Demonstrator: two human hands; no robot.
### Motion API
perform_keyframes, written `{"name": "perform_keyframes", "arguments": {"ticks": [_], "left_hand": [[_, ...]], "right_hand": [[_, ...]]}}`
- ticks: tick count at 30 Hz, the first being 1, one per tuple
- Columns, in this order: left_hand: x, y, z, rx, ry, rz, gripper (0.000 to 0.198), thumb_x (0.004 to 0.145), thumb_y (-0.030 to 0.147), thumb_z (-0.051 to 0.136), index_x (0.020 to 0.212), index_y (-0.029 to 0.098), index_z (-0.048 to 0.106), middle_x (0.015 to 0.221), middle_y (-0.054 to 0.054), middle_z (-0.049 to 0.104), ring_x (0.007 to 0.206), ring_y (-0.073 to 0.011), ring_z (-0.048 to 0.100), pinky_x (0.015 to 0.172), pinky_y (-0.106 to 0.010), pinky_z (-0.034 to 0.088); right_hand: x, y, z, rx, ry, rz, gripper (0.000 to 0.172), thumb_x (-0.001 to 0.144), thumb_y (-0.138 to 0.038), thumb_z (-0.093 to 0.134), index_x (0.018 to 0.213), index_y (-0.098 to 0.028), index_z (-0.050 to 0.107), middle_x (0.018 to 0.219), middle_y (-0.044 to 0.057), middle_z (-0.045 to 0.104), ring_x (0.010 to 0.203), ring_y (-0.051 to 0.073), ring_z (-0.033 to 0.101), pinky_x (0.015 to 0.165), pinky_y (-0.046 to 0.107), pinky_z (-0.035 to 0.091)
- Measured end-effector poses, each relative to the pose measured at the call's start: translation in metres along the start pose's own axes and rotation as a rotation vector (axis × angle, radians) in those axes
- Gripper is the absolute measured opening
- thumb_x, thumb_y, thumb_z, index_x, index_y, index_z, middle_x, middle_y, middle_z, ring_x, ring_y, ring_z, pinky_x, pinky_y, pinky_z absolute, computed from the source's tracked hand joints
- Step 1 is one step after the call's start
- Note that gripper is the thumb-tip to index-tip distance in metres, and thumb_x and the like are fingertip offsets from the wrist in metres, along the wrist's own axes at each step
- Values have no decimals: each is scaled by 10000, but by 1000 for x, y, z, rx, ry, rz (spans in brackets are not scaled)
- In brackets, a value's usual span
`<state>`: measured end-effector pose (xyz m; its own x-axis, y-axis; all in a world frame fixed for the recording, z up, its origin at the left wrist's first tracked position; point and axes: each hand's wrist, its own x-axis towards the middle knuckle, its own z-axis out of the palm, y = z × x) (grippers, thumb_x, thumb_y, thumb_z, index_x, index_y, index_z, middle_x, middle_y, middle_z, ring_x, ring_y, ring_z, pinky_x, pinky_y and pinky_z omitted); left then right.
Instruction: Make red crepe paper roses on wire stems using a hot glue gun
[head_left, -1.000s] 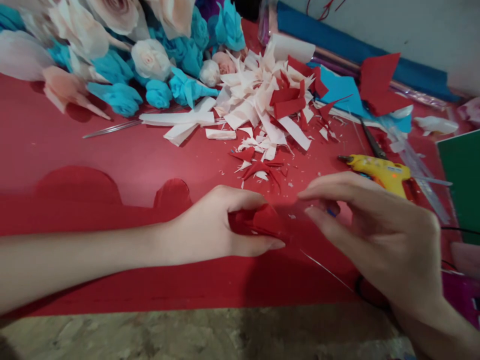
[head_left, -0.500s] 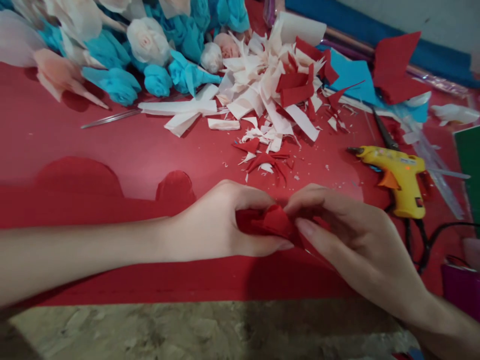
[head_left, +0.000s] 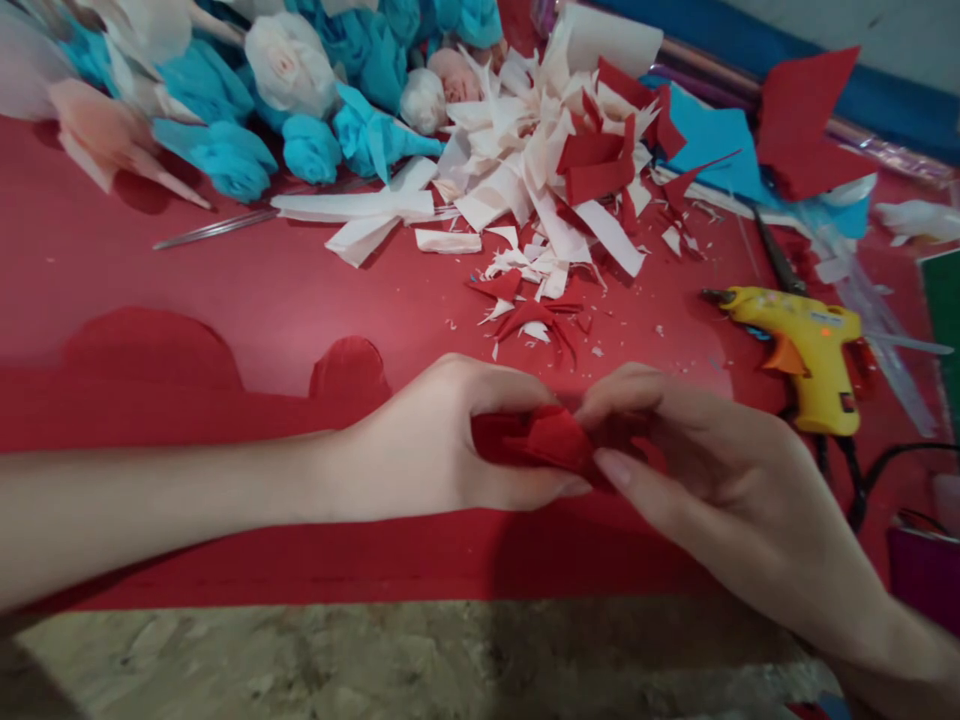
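Note:
Between my two hands, low in the middle of the view, is a small curved red paper petal [head_left: 559, 437]. My left hand [head_left: 457, 440] is closed round its left side, thumb below and fingers above. With thumb and fingertips my right hand [head_left: 697, 470] pinches its right edge. The hands almost meet at the petal, and part of it is hidden behind the fingers. Beyond my left wrist lie a small rounded red paper piece [head_left: 349, 368] and a larger rounded red piece [head_left: 150, 345] on the red table [head_left: 360, 310].
Paper roses [head_left: 291, 65] in blue, white and peach fill the back left. White and red paper scraps [head_left: 517, 200] are heaped at the back middle. A yellow glue gun [head_left: 810, 345] lies at the right, its cord trailing forward. Clear glue sticks [head_left: 892, 350] lie beside it.
Both hands keep their hold on the red petal, with only a slight shift of the right fingers. The whole view has shifted slightly.

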<state>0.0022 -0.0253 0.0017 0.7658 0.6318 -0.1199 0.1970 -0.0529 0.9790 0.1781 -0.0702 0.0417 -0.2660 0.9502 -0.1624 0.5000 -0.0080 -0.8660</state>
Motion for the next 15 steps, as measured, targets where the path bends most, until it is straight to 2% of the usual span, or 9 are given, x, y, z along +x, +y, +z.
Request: {"name": "perform_keyframes", "arguments": {"ticks": [4, 7, 10, 13, 15], "left_hand": [[1, 0, 0, 20, 25, 24, 222, 723, 301, 625, 856, 122, 627, 773, -32, 679, 647, -122, 610, 543, -169, 451], [1, 0, -2, 36, 36, 43, 210, 721, 293, 629, 833, 115, 636, 763, -41, 686, 636, -127, 617, 529, -170, 452], [2, 1, -2, 47, 59, 63, 196, 716, 283, 636, 795, 104, 641, 776, -55, 688, 669, -136, 625, 542, -167, 462], [1, 1, -2, 12, 73, 84, 144, 719, 239, 638, 799, 119, 640, 769, -30, 688, 673, -108, 622, 582, -140, 475], [1, 0, -2, -34, 60, 102, 128, 722, 197, 636, 836, 139, 639, 776, -6, 689, 682, -86, 623, 616, -117, 477]], "right_hand": [[0, -4, -7, -24, 16, -10, 151, 767, -104, 468, 840, -190, 567, 788, -36, 594, 687, 48, 561, 613, 118, 450], [-3, -5, -10, -41, 42, -10, 109, 770, -155, 513, 858, -203, 555, 807, -31, 589, 729, 70, 568, 602, 128, 456], [-6, -4, -10, -54, 29, -4, 160, 729, -136, 550, 868, -214, 535, 832, -31, 560, 765, 79, 558, 634, 135, 462], [-7, -2, -10, -40, 15, -15, 214, 718, -75, 509, 877, -217, 527, 846, -33, 544, 764, 68, 548, 659, 127, 457], [-6, -2, -10, -31, 25, -6, 196, 732, -98, 524, 883, -223, 523, 848, -32, 540, 770, 72, 546, 649, 127, 457]]}}
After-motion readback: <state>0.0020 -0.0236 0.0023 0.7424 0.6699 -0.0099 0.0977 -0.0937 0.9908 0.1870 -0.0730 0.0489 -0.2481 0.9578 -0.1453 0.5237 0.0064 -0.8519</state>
